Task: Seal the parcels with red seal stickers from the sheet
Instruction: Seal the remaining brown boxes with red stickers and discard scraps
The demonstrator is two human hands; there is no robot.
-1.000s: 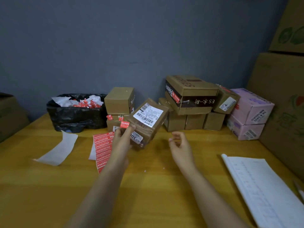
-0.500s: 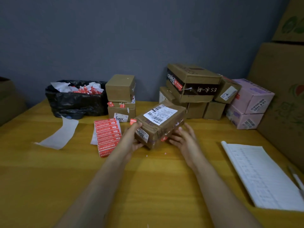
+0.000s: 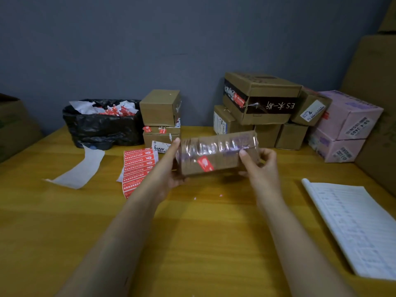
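Observation:
I hold a brown taped parcel [image 3: 216, 155] just above the wooden table [image 3: 192, 232], its taped side turned toward me with one red seal sticker [image 3: 205, 163] on it. My left hand [image 3: 169, 168] grips its left end, fingers straight along the side. My right hand [image 3: 260, 166] grips the right end, thumb on the front face. The sheet of red seal stickers [image 3: 137, 168] lies on the table just left of my left hand.
Two stacked brown boxes [image 3: 160, 118] stand behind the sheet. A black bag of sticker scraps [image 3: 102, 125] sits at back left. More parcels [image 3: 261, 99] and pink boxes [image 3: 347, 125] pile at back right. A lined notebook [image 3: 355, 228] lies right; a white backing strip [image 3: 79, 170] left.
The parcel came down from in front of the stacks and was turned over: its white label faced up before, now the taped side with a red sticker faces me. My right hand took hold.

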